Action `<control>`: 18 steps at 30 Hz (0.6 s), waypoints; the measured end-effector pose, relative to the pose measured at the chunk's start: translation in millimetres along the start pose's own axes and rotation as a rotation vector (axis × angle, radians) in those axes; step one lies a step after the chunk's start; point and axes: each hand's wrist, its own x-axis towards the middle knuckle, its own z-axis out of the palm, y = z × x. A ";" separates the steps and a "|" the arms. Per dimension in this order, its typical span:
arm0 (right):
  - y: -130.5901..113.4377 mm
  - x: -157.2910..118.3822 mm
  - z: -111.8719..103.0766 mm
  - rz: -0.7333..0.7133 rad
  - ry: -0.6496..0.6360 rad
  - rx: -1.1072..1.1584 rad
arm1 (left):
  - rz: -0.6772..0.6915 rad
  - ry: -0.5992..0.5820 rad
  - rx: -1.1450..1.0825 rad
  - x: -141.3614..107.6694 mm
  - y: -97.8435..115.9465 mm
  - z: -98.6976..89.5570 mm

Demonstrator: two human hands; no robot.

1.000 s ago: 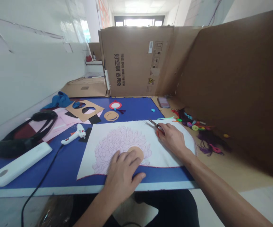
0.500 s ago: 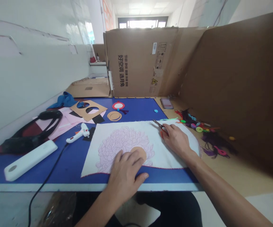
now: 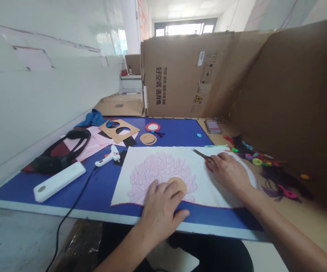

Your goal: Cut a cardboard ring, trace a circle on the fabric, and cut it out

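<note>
Head view showed your left hand (image 3: 163, 206) with fingers loosely spread on the disc (image 3: 180, 184), seemingly to steady it on the cloth (image 3: 201, 183), while your right hand (image 3: 231, 172), fingers curled round the scissors (image 3: 207, 157), held them beside the drawing (image 3: 158, 166).

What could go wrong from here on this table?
The scissors at the right hand point across the white cloth and might nick it. The tan disc could slide if the left hand shifts. The glue gun has its cord hanging past the table edge, where a snag could drag it.
</note>
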 end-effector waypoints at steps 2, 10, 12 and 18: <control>-6.9 -6.0 -10.1 -0.040 0.021 0.039 | 0.003 -0.003 0.008 0.1 -0.1 0.1; -76.6 -68.1 -41.6 -0.409 0.029 0.496 | 0.005 -0.010 0.023 1.3 -0.3 -0.5; -87.5 -80.2 -41.7 -0.393 -0.012 0.512 | 0.005 -0.014 0.021 1.9 0.6 -0.9; -94.8 -90.7 -34.0 -0.374 -0.015 0.522 | 0.012 -0.014 0.031 2.7 0.6 -3.0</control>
